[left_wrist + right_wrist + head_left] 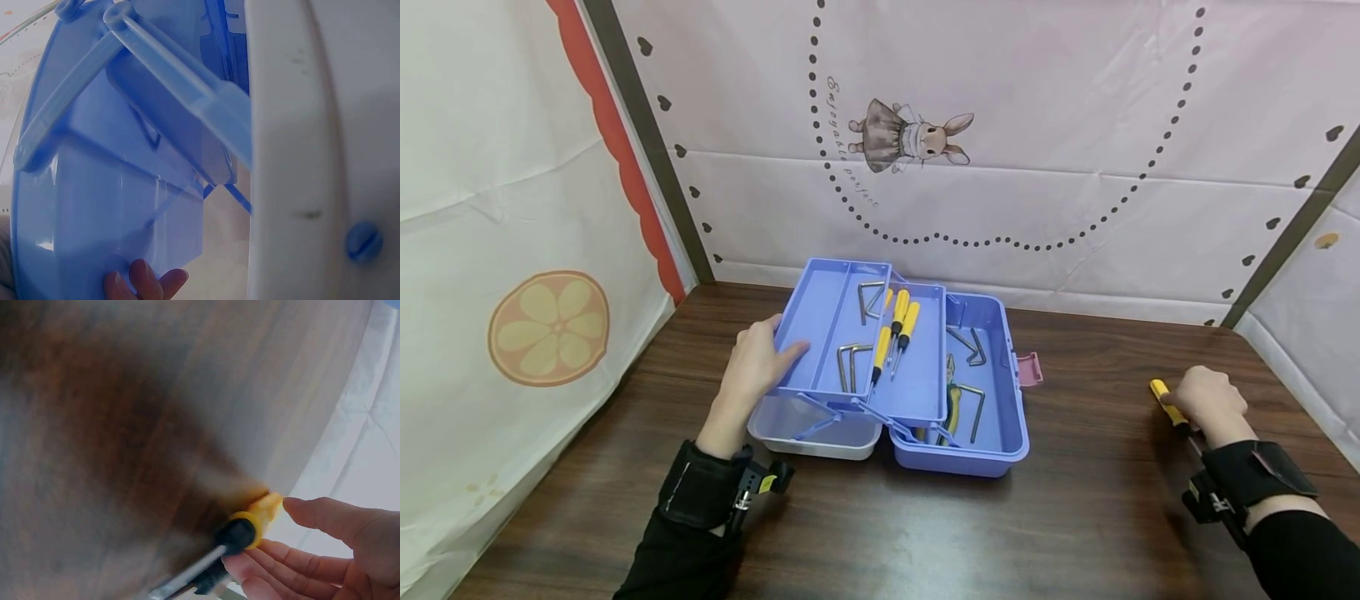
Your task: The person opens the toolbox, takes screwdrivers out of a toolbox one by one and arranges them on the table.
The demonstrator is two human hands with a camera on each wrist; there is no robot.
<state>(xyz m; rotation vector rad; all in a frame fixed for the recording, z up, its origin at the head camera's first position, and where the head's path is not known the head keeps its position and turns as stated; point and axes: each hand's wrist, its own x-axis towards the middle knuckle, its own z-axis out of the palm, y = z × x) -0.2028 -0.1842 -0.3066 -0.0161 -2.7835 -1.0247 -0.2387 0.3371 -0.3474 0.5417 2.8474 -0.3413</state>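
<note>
A blue cantilever toolbox point(957, 460) stands unfolded on the table, its two trays spread to the left. My left hand point(758, 360) grips the outer edge of the upper tray point(815, 325), thumb on top. In the left wrist view, fingertips point(147, 278) show against the tray's underside. That tray carries several hex keys point(841, 367). Yellow-handled screwdrivers point(907, 325) lie at the lower tray. Far to the right, my right hand point(1208, 402) pinches another screwdriver point(1161, 392) by its yellow handle, between thumb and fingers, close over the table; its metal shaft point(187, 575) points back toward the wrist.
Inside the toolbox base are yellow-green handled pliers point(952, 408) and more hex keys point(977, 346). A pink latch point(1030, 369) sticks out on its right side. The clear lid point(820, 437) lies under the trays. Printed cloth point(1037, 192) hangs behind the table point(1075, 517).
</note>
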